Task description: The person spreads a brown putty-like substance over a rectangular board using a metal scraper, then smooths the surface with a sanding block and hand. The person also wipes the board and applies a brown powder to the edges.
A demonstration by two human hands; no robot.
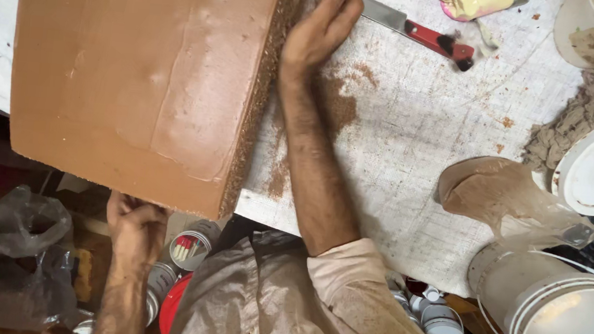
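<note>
Large flat brown slab with a smooth glazed top and coarse crumbly sides (139, 72) lies at the left part of the white, stained worktable (400, 148), its near-left corner overhanging the table's near edge.

Left hand (133, 225) below the table's near edge, fingers curled up against the slab's overhanging near edge, gripping it from beneath.

Right hand (323, 26) laid flat along the slab's right side near the table's far edge, fingers extended and pressed together against the crumbly face; not clenched round anything. Forearm runs back across the table toward the near edge. Brown crumbs and powder (339, 106) scattered on the table just beside the forearm.

Red-handled knife with a flat metal blade (419, 32) lies near the far edge, just right of the right hand, apart from it. Crumpled yellowish wrapper (473, 1) at the far edge. White plastic tubs and lids (572, 324) crowd the right edge; a brown-smeared clear plastic bag (504, 198) sits beside them. Grey plastic bag (12, 256) below the table at lower left.
</note>
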